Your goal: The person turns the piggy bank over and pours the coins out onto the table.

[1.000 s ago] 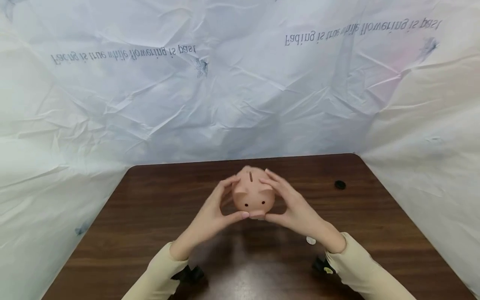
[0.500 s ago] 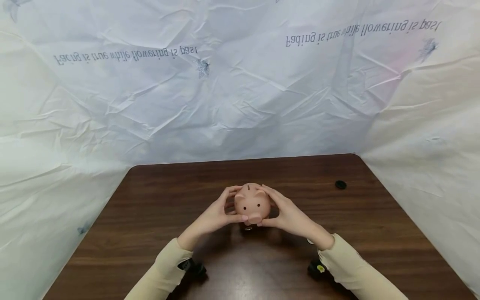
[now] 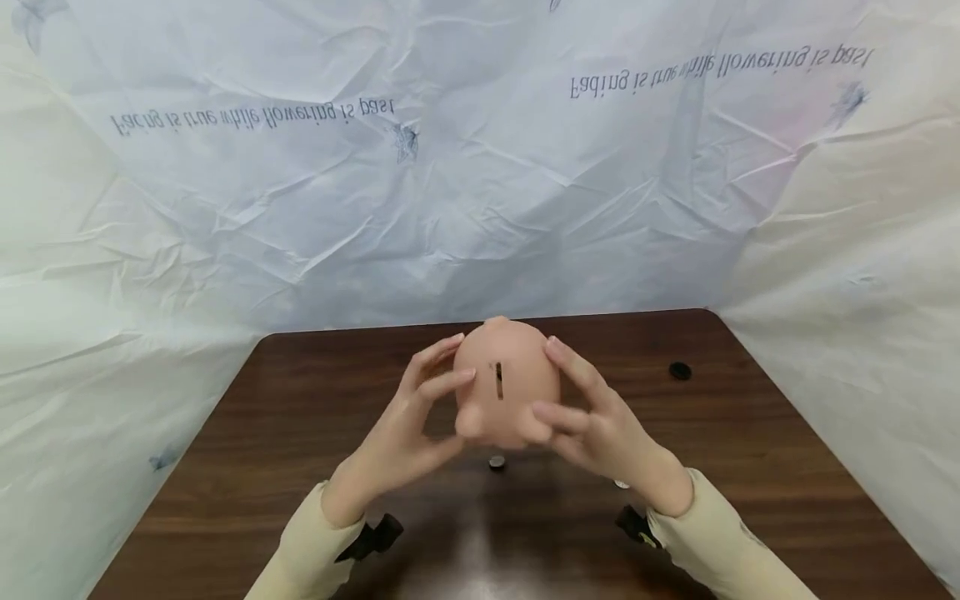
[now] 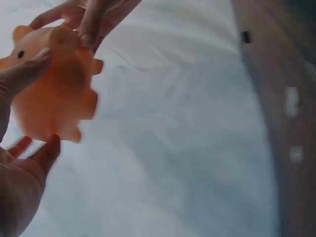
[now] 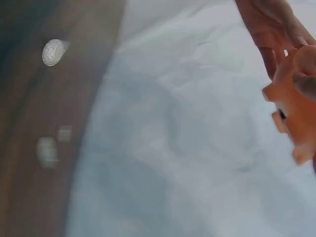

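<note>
A pink piggy bank (image 3: 506,387) is held above the brown table (image 3: 300,433) between both hands. Its back with the coin slot (image 3: 498,380) faces me and its snout points down. My left hand (image 3: 420,421) grips its left side with curled fingers, and my right hand (image 3: 588,421) grips the right side. A small coin (image 3: 497,462) lies on the table right under the bank. In the left wrist view the piggy bank (image 4: 54,89) is blurred, with my left palm (image 4: 19,192) below it.
A second coin (image 3: 621,483) lies by my right wrist, and shows as a silver coin (image 5: 53,52) in the right wrist view. A small black cap (image 3: 680,371) sits at the table's far right. Crumpled white sheeting (image 3: 480,208) walls the table on three sides.
The piggy bank dipped close to the table, then rose again and tipped forward, so its slot now faces me instead of its face. A coin now shows under it.
</note>
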`<action>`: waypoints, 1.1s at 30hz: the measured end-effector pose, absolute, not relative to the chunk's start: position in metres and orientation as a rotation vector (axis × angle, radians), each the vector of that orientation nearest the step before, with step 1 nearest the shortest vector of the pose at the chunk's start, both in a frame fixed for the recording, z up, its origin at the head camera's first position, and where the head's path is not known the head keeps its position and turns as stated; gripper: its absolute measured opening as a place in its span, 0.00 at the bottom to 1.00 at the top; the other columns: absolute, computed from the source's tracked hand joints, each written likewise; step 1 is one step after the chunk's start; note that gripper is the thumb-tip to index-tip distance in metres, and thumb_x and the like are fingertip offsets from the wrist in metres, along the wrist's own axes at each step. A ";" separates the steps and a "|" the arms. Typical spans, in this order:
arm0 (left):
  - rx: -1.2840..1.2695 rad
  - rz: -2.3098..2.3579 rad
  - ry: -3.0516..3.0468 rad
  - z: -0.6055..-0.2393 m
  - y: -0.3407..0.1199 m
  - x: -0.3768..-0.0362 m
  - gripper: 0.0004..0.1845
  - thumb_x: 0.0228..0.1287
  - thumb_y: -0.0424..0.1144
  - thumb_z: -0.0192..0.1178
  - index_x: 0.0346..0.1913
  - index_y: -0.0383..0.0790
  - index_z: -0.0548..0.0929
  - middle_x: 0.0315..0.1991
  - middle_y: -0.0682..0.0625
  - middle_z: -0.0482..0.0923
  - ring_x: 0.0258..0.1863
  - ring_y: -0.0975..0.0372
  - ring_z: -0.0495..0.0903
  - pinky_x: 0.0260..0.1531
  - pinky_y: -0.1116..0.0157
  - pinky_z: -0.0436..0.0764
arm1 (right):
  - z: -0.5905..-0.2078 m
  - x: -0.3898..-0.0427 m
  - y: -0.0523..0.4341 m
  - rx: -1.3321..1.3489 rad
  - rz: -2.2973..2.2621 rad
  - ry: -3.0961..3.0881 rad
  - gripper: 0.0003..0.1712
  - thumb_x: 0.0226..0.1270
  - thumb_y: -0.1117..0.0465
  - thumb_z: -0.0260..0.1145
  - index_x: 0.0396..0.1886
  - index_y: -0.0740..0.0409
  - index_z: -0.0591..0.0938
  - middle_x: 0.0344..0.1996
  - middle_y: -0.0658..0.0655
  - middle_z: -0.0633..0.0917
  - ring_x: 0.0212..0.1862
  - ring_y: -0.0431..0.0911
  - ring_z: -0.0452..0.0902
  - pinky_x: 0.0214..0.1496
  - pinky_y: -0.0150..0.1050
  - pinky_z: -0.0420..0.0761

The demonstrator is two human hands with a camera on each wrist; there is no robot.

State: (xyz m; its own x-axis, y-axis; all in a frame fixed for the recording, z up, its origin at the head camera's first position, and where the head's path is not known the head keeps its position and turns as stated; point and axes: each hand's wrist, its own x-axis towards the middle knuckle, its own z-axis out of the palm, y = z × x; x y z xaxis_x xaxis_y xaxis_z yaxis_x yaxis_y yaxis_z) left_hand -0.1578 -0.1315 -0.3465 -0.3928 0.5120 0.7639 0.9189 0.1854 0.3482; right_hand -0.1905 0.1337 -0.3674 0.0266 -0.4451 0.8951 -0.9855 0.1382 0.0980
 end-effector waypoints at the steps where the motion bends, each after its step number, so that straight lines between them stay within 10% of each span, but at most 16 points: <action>1: -1.288 -1.186 -2.073 -0.350 -0.131 -0.159 0.38 0.64 0.38 0.71 0.74 0.44 0.64 0.73 0.38 0.56 0.72 0.47 0.61 0.65 0.52 0.73 | -0.375 -0.192 0.135 1.432 0.860 -1.671 0.32 0.71 0.57 0.69 0.72 0.52 0.71 0.74 0.70 0.61 0.74 0.57 0.61 0.71 0.44 0.70; 7: -0.842 -1.763 -2.588 -0.394 -0.130 -0.188 0.44 0.60 0.33 0.74 0.74 0.46 0.59 0.69 0.45 0.64 0.67 0.51 0.70 0.63 0.53 0.75 | -0.425 -0.209 0.140 1.277 1.312 -2.350 0.53 0.60 0.65 0.77 0.80 0.52 0.57 0.79 0.63 0.55 0.73 0.57 0.63 0.65 0.50 0.77; 17: -0.811 -1.803 -2.723 -0.415 -0.139 -0.209 0.44 0.65 0.40 0.71 0.76 0.46 0.56 0.74 0.44 0.57 0.70 0.48 0.66 0.61 0.51 0.77 | -0.428 -0.216 0.138 1.122 1.461 -2.599 0.59 0.61 0.53 0.77 0.83 0.46 0.50 0.77 0.58 0.61 0.72 0.54 0.65 0.63 0.57 0.77; 27: -1.316 -1.161 -2.015 -0.360 -0.138 -0.160 0.40 0.64 0.42 0.71 0.75 0.41 0.64 0.75 0.37 0.55 0.73 0.47 0.61 0.66 0.56 0.72 | -0.381 -0.184 0.132 1.437 0.979 -1.699 0.38 0.72 0.57 0.68 0.78 0.51 0.65 0.78 0.69 0.52 0.77 0.59 0.55 0.70 0.40 0.70; 33: -1.260 -1.179 -2.183 -0.354 -0.139 -0.163 0.45 0.65 0.44 0.70 0.80 0.43 0.56 0.77 0.42 0.56 0.73 0.52 0.63 0.67 0.58 0.71 | -0.385 -0.191 0.130 1.418 1.111 -1.828 0.44 0.69 0.56 0.70 0.80 0.48 0.60 0.78 0.66 0.54 0.76 0.56 0.57 0.70 0.43 0.71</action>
State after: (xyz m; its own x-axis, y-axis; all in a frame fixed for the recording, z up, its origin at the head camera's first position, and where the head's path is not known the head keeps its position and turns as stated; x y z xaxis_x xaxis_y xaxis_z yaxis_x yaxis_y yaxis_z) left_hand -0.1629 -0.1388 -0.3538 -0.5391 0.5393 0.6469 0.8367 0.2553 0.4845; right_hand -0.1908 0.1302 -0.3848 -0.2775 -0.4883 0.8274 -0.9593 0.0940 -0.2663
